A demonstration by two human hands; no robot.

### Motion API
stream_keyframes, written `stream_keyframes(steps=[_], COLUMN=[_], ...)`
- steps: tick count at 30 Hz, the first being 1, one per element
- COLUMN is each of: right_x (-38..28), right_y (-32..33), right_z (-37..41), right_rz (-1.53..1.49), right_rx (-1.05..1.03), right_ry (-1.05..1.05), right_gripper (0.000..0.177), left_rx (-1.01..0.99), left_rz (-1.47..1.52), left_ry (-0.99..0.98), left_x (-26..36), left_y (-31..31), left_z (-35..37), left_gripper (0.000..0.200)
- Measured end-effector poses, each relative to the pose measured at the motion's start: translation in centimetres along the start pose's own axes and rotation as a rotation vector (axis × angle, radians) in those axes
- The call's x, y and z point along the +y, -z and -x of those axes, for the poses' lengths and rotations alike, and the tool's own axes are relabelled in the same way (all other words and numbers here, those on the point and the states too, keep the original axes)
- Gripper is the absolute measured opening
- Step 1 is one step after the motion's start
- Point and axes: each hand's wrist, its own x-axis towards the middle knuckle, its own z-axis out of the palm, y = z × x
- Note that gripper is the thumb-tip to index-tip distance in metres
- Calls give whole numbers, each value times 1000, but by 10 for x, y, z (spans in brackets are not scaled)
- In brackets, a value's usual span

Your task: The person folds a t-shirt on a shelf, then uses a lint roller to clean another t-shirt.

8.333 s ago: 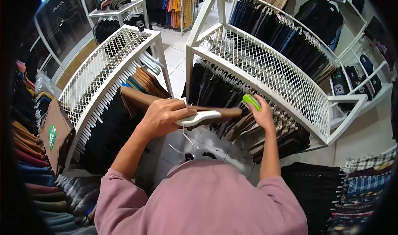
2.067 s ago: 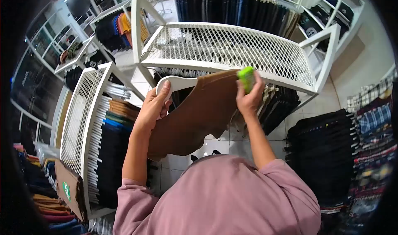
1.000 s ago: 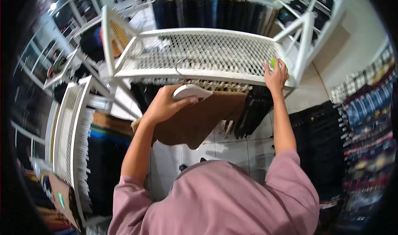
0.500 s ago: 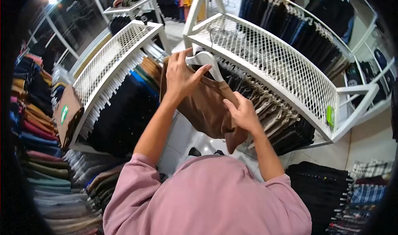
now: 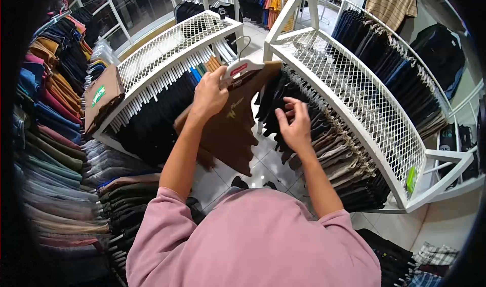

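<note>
A brown shirt (image 5: pixel 230 130) with a small yellowish print hangs from a white hanger (image 5: pixel 245 70) that bears a red label. My left hand (image 5: pixel 210 94) is closed on the hanger and the shirt's collar at its left side. The hanger's metal hook points up, off any rail. My right hand (image 5: pixel 295 121) is apart from the shirt, to its right, with fingers spread and nothing held. It is in front of dark garments on the right rack.
White mesh-topped racks stand left (image 5: pixel 172 39) and right (image 5: pixel 349 84), with hung clothes below. A folded brown garment (image 5: pixel 104 97) with a green label lies at the left rack's end. Coloured clothes (image 5: pixel 50 89) line the far left. A green tag (image 5: pixel 411 179) is on the right rack.
My right hand has let go of the shirt and moved away. The shirt has turned and now hangs from the hanger in my left hand, its print showing. The view has shifted left.
</note>
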Motion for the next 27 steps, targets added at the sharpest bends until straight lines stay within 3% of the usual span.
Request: stream_keyframes(steps=[2,4,6,8,14,16,21,24,26,27], right_x=[1,7,1,-2,24,30,36,35,37,37], right_y=[17,30,46,62,121,143,194,224,246,256], right_z=[-8,-17,-20,-22,0,11,46,66,77,81], right_rz=[58,194,233,432,499,474,584,623,623,629], right_rx=[50,154,166,241,231,183,324,398,461,467], right_ry=[54,241,246,406,351,301,258,132,68,29], right_gripper=[34,34,37,42,47,43,24,23,24,25], left_rx=[4,56,27,-70,-265,-368,-465,-446,-329,-350], left_rz=[44,28,20,100,413,486,538,305,143,93], left_ry=[-75,-170,-209,-235,-337,-341,-459,-491,-668,-627], left_x=[1,27,45,65,88,110,149,166,161,158], left_y=[2,17,25,30,0,-9,-56,-71,-86,-92], left_z=[-6,-8,-12,-13,-22,-24,-32,-33,-39,-44], left_gripper=[30,27,26,27,29,29,37,41,44,45])
